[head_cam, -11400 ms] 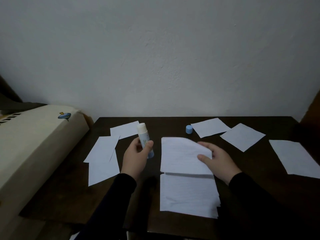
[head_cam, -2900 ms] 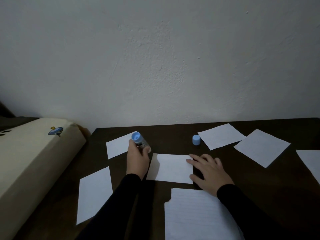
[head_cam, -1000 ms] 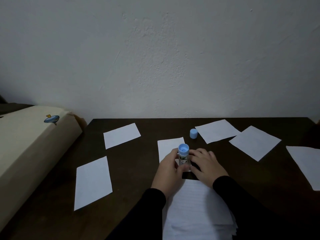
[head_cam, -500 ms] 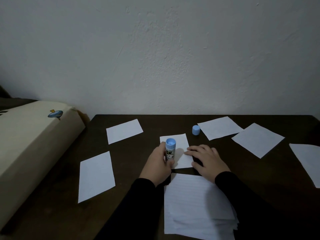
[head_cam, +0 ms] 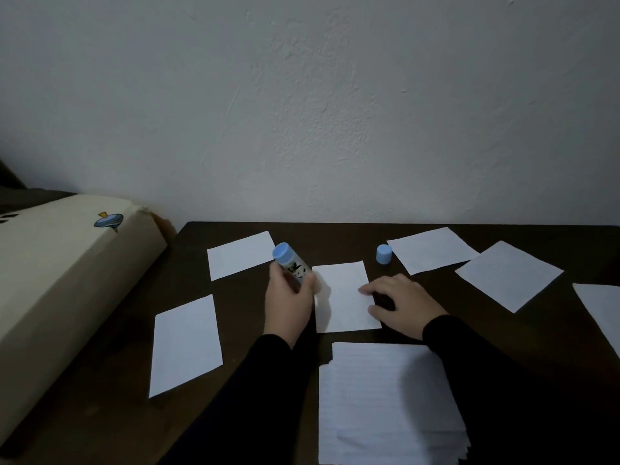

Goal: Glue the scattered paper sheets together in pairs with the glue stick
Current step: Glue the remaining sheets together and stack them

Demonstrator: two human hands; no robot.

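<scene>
A: In the head view, what is seen to have changed in the last half second?

B: The glue stick [head_cam: 291,266] has been drawn off the sheet in the middle [head_cam: 344,297] toward its left edge; it is gripped in the left hand [head_cam: 289,302], the fingers curled round the barrel, its blue base tilted up and away. Its glue end is hidden behind the hand, so contact with the paper cannot be told.

A: And the right hand [head_cam: 401,305]?

B: It is still laid on that sheet's right edge, the fingers [head_cam: 369,290] fairly straight and pressed down — the paper is being pinned to the worktop [head_cam: 251,330].

A: What is meant by that for the task?

B: A pass of glue is probably finished or being restarted; a partner sheet has yet to be laid on. Loose sheets lie left [head_cam: 186,344], far left [head_cam: 241,255] and right [head_cam: 431,250], and a stack [head_cam: 385,404] lies nearest the person.

A: Any containers?

B: None is seen — only the blue cap [head_cam: 383,254], standing off the stick beside the middle sheet.
</scene>
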